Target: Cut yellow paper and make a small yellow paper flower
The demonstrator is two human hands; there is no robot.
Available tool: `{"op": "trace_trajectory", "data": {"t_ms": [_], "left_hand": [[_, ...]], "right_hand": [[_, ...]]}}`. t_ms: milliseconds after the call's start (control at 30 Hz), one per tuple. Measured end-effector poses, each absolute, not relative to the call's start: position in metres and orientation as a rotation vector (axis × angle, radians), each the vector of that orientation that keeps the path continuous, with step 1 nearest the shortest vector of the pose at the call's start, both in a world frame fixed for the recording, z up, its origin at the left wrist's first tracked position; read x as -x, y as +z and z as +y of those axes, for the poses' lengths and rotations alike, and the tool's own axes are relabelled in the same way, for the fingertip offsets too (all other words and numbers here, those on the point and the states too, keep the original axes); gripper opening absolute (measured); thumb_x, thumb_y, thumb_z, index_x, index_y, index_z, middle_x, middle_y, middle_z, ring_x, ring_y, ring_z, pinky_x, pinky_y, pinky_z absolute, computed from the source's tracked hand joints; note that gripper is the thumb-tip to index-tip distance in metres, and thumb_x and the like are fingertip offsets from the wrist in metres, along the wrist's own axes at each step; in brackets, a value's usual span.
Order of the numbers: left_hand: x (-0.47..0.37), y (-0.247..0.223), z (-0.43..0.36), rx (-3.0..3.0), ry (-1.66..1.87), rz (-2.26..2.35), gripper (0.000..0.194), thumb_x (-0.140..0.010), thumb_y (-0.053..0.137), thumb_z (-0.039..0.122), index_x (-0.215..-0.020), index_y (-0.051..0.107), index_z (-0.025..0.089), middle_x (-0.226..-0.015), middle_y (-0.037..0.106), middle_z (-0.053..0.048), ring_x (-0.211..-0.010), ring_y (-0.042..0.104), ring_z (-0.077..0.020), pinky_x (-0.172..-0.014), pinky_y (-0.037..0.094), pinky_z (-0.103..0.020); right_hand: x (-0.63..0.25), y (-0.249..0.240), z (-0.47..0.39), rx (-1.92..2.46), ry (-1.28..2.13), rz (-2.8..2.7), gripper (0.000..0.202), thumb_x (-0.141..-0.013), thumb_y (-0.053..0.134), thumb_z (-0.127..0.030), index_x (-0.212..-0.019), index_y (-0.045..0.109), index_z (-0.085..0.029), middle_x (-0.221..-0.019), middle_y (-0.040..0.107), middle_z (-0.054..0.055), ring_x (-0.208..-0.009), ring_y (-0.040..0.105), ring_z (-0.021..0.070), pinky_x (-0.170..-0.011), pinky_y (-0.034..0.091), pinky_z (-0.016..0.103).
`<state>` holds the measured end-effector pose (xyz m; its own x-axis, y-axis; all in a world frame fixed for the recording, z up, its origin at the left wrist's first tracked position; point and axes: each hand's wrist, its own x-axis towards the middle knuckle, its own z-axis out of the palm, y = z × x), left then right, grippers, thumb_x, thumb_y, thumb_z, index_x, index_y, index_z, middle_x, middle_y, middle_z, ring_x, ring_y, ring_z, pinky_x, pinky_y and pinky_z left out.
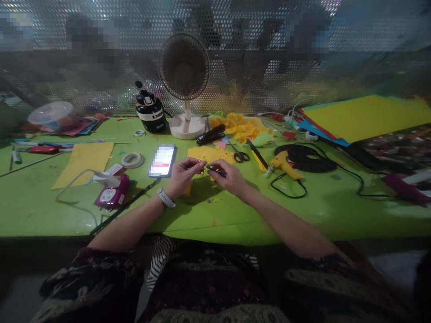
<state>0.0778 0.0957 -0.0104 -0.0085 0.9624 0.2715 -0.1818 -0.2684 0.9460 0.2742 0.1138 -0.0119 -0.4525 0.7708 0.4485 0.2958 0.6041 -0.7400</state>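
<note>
My left hand [186, 174] is pinched at the middle of the green table [256, 220], its fingertips on something small that I cannot make out. Close to its right, my right hand [229, 176] is closed around a thin dark object [217, 171], perhaps a pen or small tool; its tip points toward the left fingertips. Yellow cut paper [211, 154] lies under and behind both hands. A lit phone [162, 160] rests just left of my left hand. Black scissors [240, 155] lie beyond my right hand, beside a yellow cutter [257, 156].
A fan [187, 127] and a black bottle [151, 114] stand at the back. A yellow glue gun [286, 166] with its cord lies right, near a black cable coil [310, 159]. A purple power socket [112, 195], tape roll [131, 160] and yellow sheet [85, 163] are left.
</note>
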Motion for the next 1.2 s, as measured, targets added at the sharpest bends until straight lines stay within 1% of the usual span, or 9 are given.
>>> {"op": "trace_trajectory", "data": {"t_ms": [100, 233, 333, 500, 667, 867, 1033, 1200], "left_hand": [[-0.078, -0.012, 0.098, -1.259, 1.496, 0.931, 0.034, -0.07, 0.09, 0.047, -0.079, 0.077, 0.016, -0.071, 0.072, -0.003, -0.062, 0.063, -0.0109, -0.061, 0.053, -0.025], [-0.076, -0.014, 0.099, -1.26, 1.513, 0.943, 0.03, -0.073, 0.089, 0.044, -0.081, 0.078, 0.017, -0.071, 0.073, -0.003, -0.062, 0.063, -0.0107, -0.062, 0.052, -0.024], [-0.076, -0.014, 0.1, -1.25, 1.53, 0.965, 0.03, -0.074, 0.089, 0.043, -0.082, 0.079, 0.017, -0.071, 0.073, -0.003, -0.062, 0.063, -0.0106, -0.062, 0.052, -0.025], [-0.076, -0.013, 0.102, -1.189, 1.573, 0.991, 0.034, -0.071, 0.09, 0.047, -0.079, 0.079, 0.016, -0.066, 0.071, -0.002, -0.058, 0.061, -0.0094, -0.06, 0.05, -0.023], [-0.076, -0.012, 0.104, -1.117, 1.577, 0.991, 0.037, -0.067, 0.091, 0.049, -0.078, 0.078, 0.016, -0.065, 0.07, -0.002, -0.057, 0.06, -0.0089, -0.059, 0.049, -0.023], [-0.074, -0.012, 0.104, -1.073, 1.562, 0.982, 0.036, -0.066, 0.093, 0.046, -0.078, 0.078, 0.016, -0.066, 0.07, -0.001, -0.058, 0.06, -0.0089, -0.059, 0.049, -0.023], [-0.074, -0.009, 0.104, -0.997, 1.565, 0.983, 0.037, -0.063, 0.095, 0.045, -0.077, 0.076, 0.017, -0.065, 0.068, 0.0, -0.058, 0.059, -0.008, -0.059, 0.048, -0.021], [-0.072, -0.003, 0.105, -0.948, 1.598, 1.013, 0.042, -0.057, 0.096, 0.048, -0.075, 0.074, 0.016, -0.065, 0.067, 0.0, -0.057, 0.059, -0.0083, -0.058, 0.049, -0.022]], "right_hand": [[-0.274, -0.011, 0.113, 0.845, 0.666, -2.055, 0.026, -0.099, 0.057, -0.045, -0.102, 0.067, -0.021, -0.096, 0.073, 0.008, -0.088, 0.067, 0.021, -0.079, 0.054, 0.035], [-0.274, -0.011, 0.113, 0.863, 0.671, -2.093, 0.028, -0.102, 0.053, -0.045, -0.099, 0.067, -0.021, -0.087, 0.071, 0.006, -0.081, 0.066, 0.0196, -0.073, 0.052, 0.033], [-0.275, -0.01, 0.114, 0.866, 0.666, -2.102, 0.028, -0.102, 0.052, -0.044, -0.098, 0.067, -0.02, -0.084, 0.07, 0.005, -0.077, 0.065, 0.0183, -0.07, 0.05, 0.031], [-0.277, -0.012, 0.115, 0.883, 0.658, -2.104, 0.025, -0.099, 0.056, -0.041, -0.096, 0.068, -0.02, -0.084, 0.072, 0.004, -0.076, 0.065, 0.0176, -0.07, 0.049, 0.03], [-0.278, -0.016, 0.116, 0.89, 0.635, -2.095, 0.023, -0.095, 0.063, -0.041, -0.094, 0.07, -0.019, -0.084, 0.072, 0.004, -0.072, 0.064, 0.0167, -0.067, 0.048, 0.029], [-0.278, -0.011, 0.116, 0.918, 0.539, -2.094, 0.012, -0.09, 0.069, -0.032, -0.087, 0.068, -0.02, -0.083, 0.071, 0.003, -0.071, 0.062, 0.0157, -0.065, 0.046, 0.028], [-0.279, -0.01, 0.116, 0.893, 0.447, -2.059, 0.01, -0.091, 0.069, -0.03, -0.089, 0.069, -0.021, -0.087, 0.071, 0.005, -0.077, 0.064, 0.0177, -0.069, 0.048, 0.029], [-0.284, -0.005, 0.121, 0.909, 0.391, -2.121, 0.017, -0.095, 0.065, -0.036, -0.092, 0.072, -0.02, -0.089, 0.074, 0.006, -0.079, 0.066, 0.0186, -0.073, 0.05, 0.031]]}}
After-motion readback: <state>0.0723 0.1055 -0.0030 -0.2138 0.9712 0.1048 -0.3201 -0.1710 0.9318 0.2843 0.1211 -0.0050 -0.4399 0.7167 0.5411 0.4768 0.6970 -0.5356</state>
